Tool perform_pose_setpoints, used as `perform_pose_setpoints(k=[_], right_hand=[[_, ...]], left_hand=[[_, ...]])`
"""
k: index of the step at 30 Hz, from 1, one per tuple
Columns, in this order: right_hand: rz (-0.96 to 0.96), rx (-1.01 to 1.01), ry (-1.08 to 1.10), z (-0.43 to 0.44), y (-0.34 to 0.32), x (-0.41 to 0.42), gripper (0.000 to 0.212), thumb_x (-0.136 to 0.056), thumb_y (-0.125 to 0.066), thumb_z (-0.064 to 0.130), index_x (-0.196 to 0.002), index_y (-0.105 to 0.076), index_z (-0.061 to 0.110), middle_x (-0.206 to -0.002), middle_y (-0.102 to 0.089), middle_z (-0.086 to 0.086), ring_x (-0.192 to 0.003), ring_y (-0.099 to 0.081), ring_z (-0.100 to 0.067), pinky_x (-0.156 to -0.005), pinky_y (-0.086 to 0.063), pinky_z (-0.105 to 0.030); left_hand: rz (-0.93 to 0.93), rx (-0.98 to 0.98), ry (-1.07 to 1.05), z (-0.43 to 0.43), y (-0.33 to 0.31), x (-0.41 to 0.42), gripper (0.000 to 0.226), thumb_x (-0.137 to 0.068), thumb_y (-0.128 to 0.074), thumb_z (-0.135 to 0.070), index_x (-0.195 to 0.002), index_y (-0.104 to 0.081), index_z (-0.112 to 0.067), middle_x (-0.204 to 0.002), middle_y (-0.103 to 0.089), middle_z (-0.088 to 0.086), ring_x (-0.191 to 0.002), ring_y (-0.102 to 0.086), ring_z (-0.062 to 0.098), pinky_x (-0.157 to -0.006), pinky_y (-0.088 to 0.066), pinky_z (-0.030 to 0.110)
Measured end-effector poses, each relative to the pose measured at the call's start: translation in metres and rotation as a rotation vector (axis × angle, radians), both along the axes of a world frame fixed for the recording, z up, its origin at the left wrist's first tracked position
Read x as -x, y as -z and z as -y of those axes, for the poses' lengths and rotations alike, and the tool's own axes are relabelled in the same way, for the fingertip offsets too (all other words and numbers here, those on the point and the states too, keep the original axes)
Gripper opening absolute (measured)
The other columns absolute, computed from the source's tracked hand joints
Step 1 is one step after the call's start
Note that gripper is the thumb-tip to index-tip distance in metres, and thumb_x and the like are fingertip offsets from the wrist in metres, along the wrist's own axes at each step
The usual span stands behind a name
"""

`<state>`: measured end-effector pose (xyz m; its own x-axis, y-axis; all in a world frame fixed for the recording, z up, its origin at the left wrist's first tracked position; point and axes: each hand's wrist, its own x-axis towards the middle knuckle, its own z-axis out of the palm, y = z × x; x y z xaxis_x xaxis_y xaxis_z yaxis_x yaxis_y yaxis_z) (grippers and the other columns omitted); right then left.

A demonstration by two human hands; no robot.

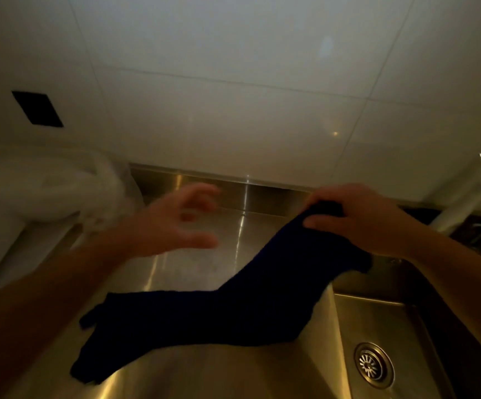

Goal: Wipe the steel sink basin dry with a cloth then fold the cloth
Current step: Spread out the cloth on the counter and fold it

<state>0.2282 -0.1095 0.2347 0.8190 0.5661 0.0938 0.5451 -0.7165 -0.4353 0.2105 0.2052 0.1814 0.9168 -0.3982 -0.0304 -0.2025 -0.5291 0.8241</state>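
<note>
Hands above a steel sink. Right hand (360,217), at two o'clock, has its grip clamped on one end of a dark blue cloth (233,312), which trails to seven o'clock across the desk (204,375). Left hand (173,223), at ten o'clock, is blurred, fingers apart, holding nothing. Sink basin (377,318) sits at five o'clock. Wiping seems done; folding is not yet begun.

Dark navy cloth (233,309), drawn long on a slant: upper end lifted at right, lower end flat on steel desk (176,269). Steel sink basin (392,321) at lower right, round drain strainer (373,364) in its floor.
</note>
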Motion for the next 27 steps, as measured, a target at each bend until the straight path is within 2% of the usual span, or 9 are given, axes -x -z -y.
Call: perform_pose_setpoints(k=[4,7,10,12,16,19,22,25,27], right_hand=[[-0.008,-0.205,-0.004,-0.039,-0.026,0.020,0.020,-0.079,-0.073,0.021,-0.090,-0.060,0.031,-0.084,-0.068,0.009,-0.078,-0.063,-0.001,-0.071,-0.053,-0.020],[-0.151,-0.622,0.092,-0.012,-0.016,0.041,0.037,-0.073,-0.078,0.024,-0.102,-0.056,0.031,-0.097,-0.065,0.005,-0.090,-0.065,-0.012,-0.077,-0.055,-0.028],[-0.475,-0.739,0.046,0.006,0.018,0.065,0.056,-0.065,-0.080,0.024,-0.114,-0.057,0.039,-0.115,-0.065,0.007,-0.108,-0.062,-0.012,-0.094,-0.052,-0.040],[-0.581,-0.672,-0.030,-0.002,0.036,0.077,0.043,-0.075,-0.075,0.019,-0.107,-0.063,0.045,-0.117,-0.067,0.012,-0.111,-0.061,-0.007,-0.099,-0.049,-0.037],[-0.453,-0.835,-0.018,-0.006,0.023,0.083,0.029,-0.090,-0.054,0.022,-0.093,-0.068,0.048,-0.099,-0.071,0.015,-0.097,-0.066,-0.006,-0.086,-0.054,-0.028],[-0.314,-1.073,0.102,0.013,-0.014,0.083,0.024,-0.096,-0.047,0.027,-0.091,-0.068,0.039,-0.088,-0.070,0.014,-0.083,-0.065,-0.004,-0.070,-0.056,-0.024],[0.001,-0.920,0.085,0.036,-0.052,0.088,0.013,-0.090,-0.049,0.042,-0.088,-0.062,0.043,-0.082,-0.066,0.018,-0.072,-0.063,0.002,-0.058,-0.048,-0.013],[-0.053,-0.506,-0.091,0.053,-0.078,0.098,0.020,-0.076,-0.063,0.055,-0.095,-0.057,0.056,-0.093,-0.066,0.024,-0.082,-0.066,0.003,-0.062,-0.052,-0.013],[-0.007,-0.195,-0.125,0.067,-0.085,0.102,0.022,-0.081,-0.065,0.045,-0.089,-0.054,0.063,-0.086,-0.065,0.027,-0.084,-0.062,0.010,-0.068,-0.052,-0.011]], left_hand=[[0.011,0.079,0.216,0.125,-0.041,0.006,0.046,-0.074,-0.078,-0.016,-0.111,-0.058,-0.035,-0.104,-0.066,-0.012,-0.100,-0.064,0.004,-0.085,-0.051,0.016],[0.028,-0.017,0.124,0.131,-0.049,0.013,0.004,-0.082,-0.070,-0.014,-0.080,-0.068,-0.016,-0.067,-0.064,-0.008,-0.059,-0.062,0.004,-0.056,-0.045,0.013],[0.053,0.117,0.044,0.129,-0.065,0.025,0.013,-0.078,-0.065,-0.012,-0.071,-0.069,-0.022,-0.059,-0.061,-0.010,-0.055,-0.055,0.000,-0.057,-0.044,0.015],[0.084,0.208,-0.004,0.133,-0.084,0.035,0.015,-0.072,-0.061,-0.019,-0.068,-0.070,-0.031,-0.063,-0.065,-0.009,-0.063,-0.060,0.004,-0.064,-0.048,0.021],[0.250,0.263,-0.126,0.134,-0.136,0.045,0.044,-0.086,-0.062,-0.004,-0.058,-0.071,-0.036,-0.057,-0.067,-0.014,-0.057,-0.061,-0.004,-0.059,-0.047,0.013],[0.418,0.257,-0.192,0.120,-0.178,0.052,0.038,-0.092,-0.056,-0.007,-0.065,-0.069,-0.031,-0.058,-0.065,-0.012,-0.059,-0.059,0.002,-0.057,-0.046,0.017],[0.483,0.290,-0.191,0.111,-0.207,0.059,0.030,-0.093,-0.050,-0.006,-0.073,-0.067,-0.022,-0.066,-0.062,-0.004,-0.065,-0.056,0.011,-0.059,-0.041,0.022],[0.467,0.496,-0.278,0.117,-0.223,0.065,0.037,-0.090,-0.057,-0.012,-0.062,-0.073,-0.030,-0.065,-0.068,-0.012,-0.067,-0.065,0.005,-0.063,-0.048,0.019],[0.483,0.596,-0.345,0.120,-0.234,0.069,0.028,-0.085,-0.065,-0.023,-0.061,-0.074,-0.033,-0.062,-0.069,-0.012,-0.064,-0.066,0.004,-0.060,-0.051,0.020]])
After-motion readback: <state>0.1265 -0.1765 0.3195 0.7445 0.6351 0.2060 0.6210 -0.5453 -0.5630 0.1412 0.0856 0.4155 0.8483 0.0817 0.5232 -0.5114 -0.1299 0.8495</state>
